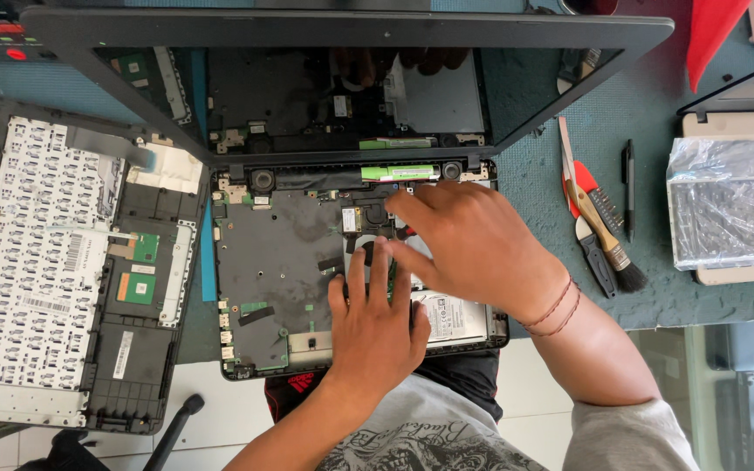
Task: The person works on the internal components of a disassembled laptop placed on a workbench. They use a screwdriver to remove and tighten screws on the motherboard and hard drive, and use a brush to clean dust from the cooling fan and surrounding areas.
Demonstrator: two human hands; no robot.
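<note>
Both hands lie on the open laptop base (290,262), neither closed around anything that shows. The left hand (375,327) rests flat with its fingers spread and released, the fingertips (380,253) touching the middle of the board near a round dark part. The right hand (473,240) reaches across above it, fingers bent loosely down onto the upper middle of the board just below the hinge line; whether those fingers pinch some small part beneath them cannot be told, since the hand hides the spot. The base sits on the teal tabletop (656,96) straight before the person, its screen (342,87) tilted back and still joined at the hinges. As a judgement, the stripping-down is well along: the keyboard cover (54,270) is already off and lies face down just beside the base on its left, with its ribbon and small green boards exposed, while the main board, the green stick by the hinge (399,173) and the drive (451,318) under the wrists are still in place. To the right, apart from the base, lie a brush (608,240), a red-handled tool (585,187) and a pen (628,187), and farther off a foil-wrapped slab (730,209).
</note>
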